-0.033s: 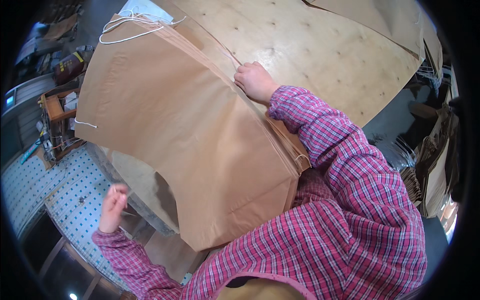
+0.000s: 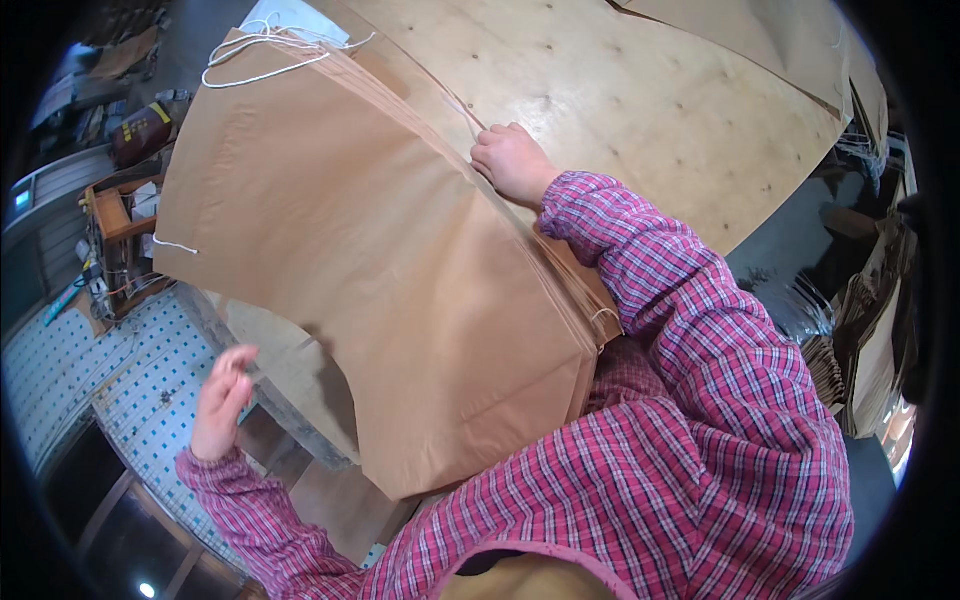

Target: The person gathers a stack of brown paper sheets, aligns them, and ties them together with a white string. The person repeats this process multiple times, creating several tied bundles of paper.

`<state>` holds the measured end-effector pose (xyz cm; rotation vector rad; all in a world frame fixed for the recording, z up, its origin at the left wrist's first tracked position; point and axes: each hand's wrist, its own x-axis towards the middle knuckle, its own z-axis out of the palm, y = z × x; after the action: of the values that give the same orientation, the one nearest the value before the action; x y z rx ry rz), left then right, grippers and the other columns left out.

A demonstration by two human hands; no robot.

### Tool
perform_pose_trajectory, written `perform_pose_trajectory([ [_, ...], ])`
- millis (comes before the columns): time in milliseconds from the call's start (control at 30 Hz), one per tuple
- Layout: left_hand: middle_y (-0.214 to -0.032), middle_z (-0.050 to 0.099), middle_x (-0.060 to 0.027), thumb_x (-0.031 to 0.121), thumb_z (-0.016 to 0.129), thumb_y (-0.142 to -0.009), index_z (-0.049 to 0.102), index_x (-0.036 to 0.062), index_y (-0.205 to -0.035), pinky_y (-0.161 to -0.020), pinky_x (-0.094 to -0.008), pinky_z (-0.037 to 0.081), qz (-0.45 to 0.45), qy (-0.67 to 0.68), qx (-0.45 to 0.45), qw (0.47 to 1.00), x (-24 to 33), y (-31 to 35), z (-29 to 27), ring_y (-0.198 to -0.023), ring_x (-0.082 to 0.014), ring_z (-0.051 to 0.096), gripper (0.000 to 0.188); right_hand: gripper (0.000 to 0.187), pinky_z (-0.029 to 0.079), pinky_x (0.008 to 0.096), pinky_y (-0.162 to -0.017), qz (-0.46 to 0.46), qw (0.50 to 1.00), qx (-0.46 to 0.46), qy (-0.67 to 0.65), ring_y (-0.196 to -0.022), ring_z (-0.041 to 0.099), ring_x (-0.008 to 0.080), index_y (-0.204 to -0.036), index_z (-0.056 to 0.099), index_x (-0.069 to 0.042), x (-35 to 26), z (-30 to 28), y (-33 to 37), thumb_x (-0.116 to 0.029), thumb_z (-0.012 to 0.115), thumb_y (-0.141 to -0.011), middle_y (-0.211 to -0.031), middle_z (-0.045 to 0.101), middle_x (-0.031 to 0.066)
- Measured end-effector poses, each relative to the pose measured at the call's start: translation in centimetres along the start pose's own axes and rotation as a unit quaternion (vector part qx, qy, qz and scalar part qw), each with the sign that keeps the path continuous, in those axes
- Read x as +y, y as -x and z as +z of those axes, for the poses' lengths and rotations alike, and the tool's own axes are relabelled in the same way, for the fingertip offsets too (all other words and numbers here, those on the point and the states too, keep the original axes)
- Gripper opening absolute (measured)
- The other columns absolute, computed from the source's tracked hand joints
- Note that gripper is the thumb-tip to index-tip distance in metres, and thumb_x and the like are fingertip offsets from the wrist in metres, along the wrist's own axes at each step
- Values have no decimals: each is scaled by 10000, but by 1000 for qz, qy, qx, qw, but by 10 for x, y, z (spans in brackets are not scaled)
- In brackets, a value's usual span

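- The room's tiled floor (image 2: 150, 395), pale with blue dots, shows to the left of the paper stack.
- A pale wooden table (image 2: 630, 120), speckled with dark spots, spreads out to the right of the paper stack.
- The paper stack (image 2: 330, 210), layered brown bags, lies in front of the person, its near end close to the checked pink clothing. Each layer is probably light, stiff along the folds but easily creased, and smooth enough to slide; gripping several layers together along the long edge looks safest, as the broad face could buckle. No print is visible on it.
- A dark red packet (image 2: 142, 135) sits well apart, left of the paper stack; its yellow markings are too small to read.
- The right hand (image 2: 513, 165) is at the paper stack's right edge, fingers curled in; whether they pinch a layer cannot be told.
- The left hand (image 2: 222, 405) is raised left of the paper stack, fingers loosely bent, apparently empty.
- Thin white cords (image 2: 270, 42) loop over the paper stack's far end.
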<state>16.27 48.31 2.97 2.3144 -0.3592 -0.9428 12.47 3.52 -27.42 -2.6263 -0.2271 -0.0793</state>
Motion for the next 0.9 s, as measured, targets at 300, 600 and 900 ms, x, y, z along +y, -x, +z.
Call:
perform_pose_trajectory([
  [300,-659,597,-20,225,465,-1037,629,1,-860,-653,-246,465,-145,322,-104,930,86,-256,195,-621,-104,544,329,180,444,398,-795,21,997,38,-60,-883,598,235,-726,676,-126,-7,11,-2,-235,599,-846,-815,624,51],
  [600,-673,580,8,19,514,-956,541,27,-1072,-570,-249,442,81,-24,41,996,51,-256,221,-587,-93,527,119,188,460,423,-775,48,992,55,-99,-830,616,258,-701,698,-102,-17,9,-10,-216,603,-817,-791,641,75],
  [900,-654,622,-15,68,623,-927,619,-8,-905,-505,-244,432,107,-32,177,978,45,-249,229,-532,-63,538,80,136,456,397,-717,47,984,143,-98,-799,599,280,-667,667,-69,-47,-21,-4,-163,663,-764,-785,620,101],
])
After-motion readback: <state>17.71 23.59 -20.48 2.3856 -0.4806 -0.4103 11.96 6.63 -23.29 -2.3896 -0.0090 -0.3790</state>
